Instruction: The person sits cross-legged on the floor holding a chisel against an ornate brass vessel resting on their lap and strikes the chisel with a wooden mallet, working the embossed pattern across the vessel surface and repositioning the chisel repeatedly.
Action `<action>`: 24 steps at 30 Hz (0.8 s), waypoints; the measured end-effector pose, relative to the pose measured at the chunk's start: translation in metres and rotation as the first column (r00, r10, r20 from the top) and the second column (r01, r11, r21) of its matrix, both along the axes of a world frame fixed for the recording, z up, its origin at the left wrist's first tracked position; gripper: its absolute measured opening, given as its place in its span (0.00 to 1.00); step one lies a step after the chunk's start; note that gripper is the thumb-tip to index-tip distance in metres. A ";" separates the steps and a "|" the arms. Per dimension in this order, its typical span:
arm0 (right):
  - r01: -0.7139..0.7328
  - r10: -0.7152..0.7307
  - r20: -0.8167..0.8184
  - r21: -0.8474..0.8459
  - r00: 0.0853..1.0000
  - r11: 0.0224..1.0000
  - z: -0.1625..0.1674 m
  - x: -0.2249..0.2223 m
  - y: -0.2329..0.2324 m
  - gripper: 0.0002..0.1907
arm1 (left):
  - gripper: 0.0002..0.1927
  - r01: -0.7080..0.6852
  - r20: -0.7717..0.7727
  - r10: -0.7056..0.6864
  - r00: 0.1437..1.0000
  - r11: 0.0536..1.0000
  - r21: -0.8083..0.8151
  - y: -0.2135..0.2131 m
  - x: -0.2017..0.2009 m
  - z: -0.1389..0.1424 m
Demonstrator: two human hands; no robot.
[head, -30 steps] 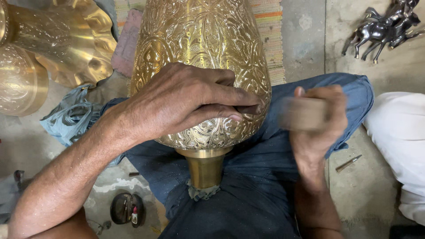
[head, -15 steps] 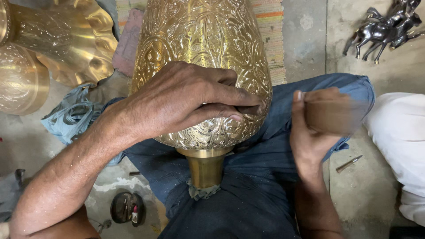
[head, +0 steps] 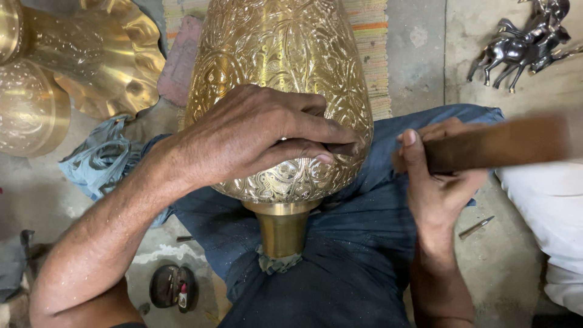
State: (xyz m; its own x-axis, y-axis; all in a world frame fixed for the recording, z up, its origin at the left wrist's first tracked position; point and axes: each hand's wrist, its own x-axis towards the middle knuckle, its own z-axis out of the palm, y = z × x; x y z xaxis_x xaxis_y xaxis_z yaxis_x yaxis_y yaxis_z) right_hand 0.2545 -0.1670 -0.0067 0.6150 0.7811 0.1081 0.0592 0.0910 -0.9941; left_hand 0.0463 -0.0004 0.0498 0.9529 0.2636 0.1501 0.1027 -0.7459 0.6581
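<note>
A large engraved brass vase (head: 285, 67) lies across my lap, its plain neck (head: 282, 228) pointing toward me. My left hand (head: 261, 136) rests on the vase's lower belly, fingers pinched around a thin dark tool whose tip touches the brass near the right side. My right hand (head: 440, 176) grips a brown wooden mallet (head: 504, 143), blurred by motion, held just right of the vase. The tool under my left fingers is mostly hidden.
More brass pieces (head: 73, 67) stand at the upper left. A blue cloth (head: 100, 161) lies beside my left arm. Silvery horse figurines (head: 522, 45) sit at the upper right. A small metal punch (head: 475, 228) lies on the floor, beside another person's white-clothed leg (head: 549, 206).
My right hand has swung the mallet, which now stretches out to the right as a long blur. My left hand has stayed on the vase.
</note>
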 end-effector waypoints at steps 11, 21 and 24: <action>-0.073 0.413 0.770 -0.436 0.486 0.897 -0.018 0.036 0.009 0.19 | 0.15 -0.456 0.136 0.521 0.843 0.825 -0.335 -0.038 -0.025 -0.015; -0.091 0.342 0.916 -0.330 0.207 0.940 0.034 0.042 0.062 0.21 | 0.17 -0.596 0.191 0.617 0.763 0.787 -0.162 -0.053 -0.020 -0.020; -0.084 0.312 0.942 -0.304 0.122 0.949 0.049 0.046 0.067 0.17 | 0.17 -0.587 0.190 0.609 0.770 0.793 -0.166 -0.054 -0.020 -0.016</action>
